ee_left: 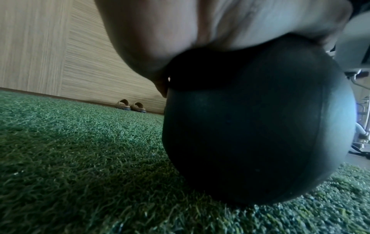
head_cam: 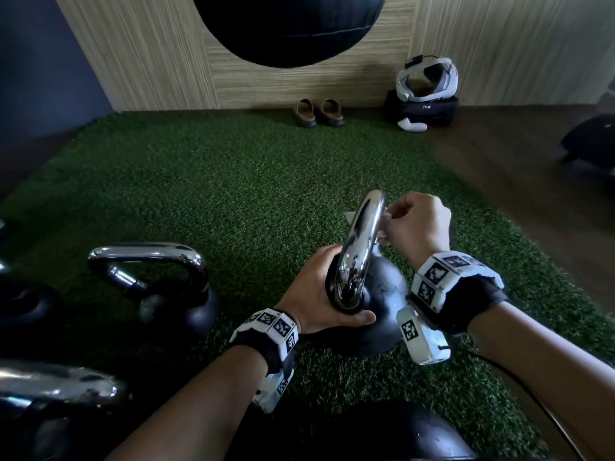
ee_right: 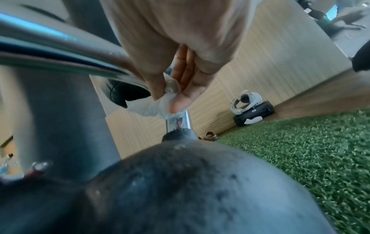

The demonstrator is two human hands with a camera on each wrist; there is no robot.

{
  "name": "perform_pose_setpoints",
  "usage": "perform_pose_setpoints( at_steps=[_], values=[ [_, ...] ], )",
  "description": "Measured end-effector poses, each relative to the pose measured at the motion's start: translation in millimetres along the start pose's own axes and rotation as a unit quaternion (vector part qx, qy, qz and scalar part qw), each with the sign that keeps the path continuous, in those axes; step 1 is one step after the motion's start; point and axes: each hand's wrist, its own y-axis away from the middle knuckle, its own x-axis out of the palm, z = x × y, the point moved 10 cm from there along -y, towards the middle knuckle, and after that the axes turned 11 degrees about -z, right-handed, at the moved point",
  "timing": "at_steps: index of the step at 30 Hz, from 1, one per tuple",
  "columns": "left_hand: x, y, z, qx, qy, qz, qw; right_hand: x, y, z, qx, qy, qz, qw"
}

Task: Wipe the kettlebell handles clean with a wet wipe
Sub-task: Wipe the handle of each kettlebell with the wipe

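A black kettlebell [head_cam: 386, 294] with a chrome handle [head_cam: 361, 241] stands on green turf, tilted a little. My left hand [head_cam: 311, 294] grips the near foot of the handle, thumb curled under it. In the left wrist view the palm [ee_left: 200, 31] sits on top of the black kettlebell body [ee_left: 260, 126]. My right hand [head_cam: 417, 221] pinches a white wet wipe [head_cam: 383, 227] against the far leg of the handle. The right wrist view shows the crumpled wet wipe [ee_right: 160, 107] wrapped round the chrome handle leg [ee_right: 180, 123], just above the kettlebell body [ee_right: 180, 190].
Another kettlebell [head_cam: 159, 281] stands to the left, with more at the left edge [head_cam: 50, 394]. A dark hanging bag [head_cam: 286, 28] is overhead at the back. Slippers [head_cam: 319, 113] and a white headset on a black case [head_cam: 426, 84] sit by the wall. Wood floor [head_cam: 515, 181] lies to the right.
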Motion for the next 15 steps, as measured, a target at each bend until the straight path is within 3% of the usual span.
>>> perform_pose_setpoints(
  at_steps=[5,9,11,13,15],
  values=[
    [-1.6,2.4,-0.8,-0.03,-0.007,0.008,1.0,18.2,10.0,-4.6,-0.024,0.061,0.069,0.995],
    [0.1,6.5,-2.9,-0.09,-0.011,0.057,0.994,15.5,0.6,2.1,-0.049,0.118,0.156,0.979],
    [3.8,6.3,-8.6,-0.092,-0.05,0.126,0.986,-0.9,-13.1,11.0,-0.067,0.106,0.122,0.985],
    [1.9,5.5,-11.6,-0.098,-0.144,0.218,0.96,-17.5,-21.5,29.4,-0.097,0.064,0.073,0.99],
    [-18.0,-3.8,-18.9,-0.124,-0.189,0.236,0.945,-21.0,-22.1,56.8,-0.172,0.052,0.063,0.982]
  ],
)
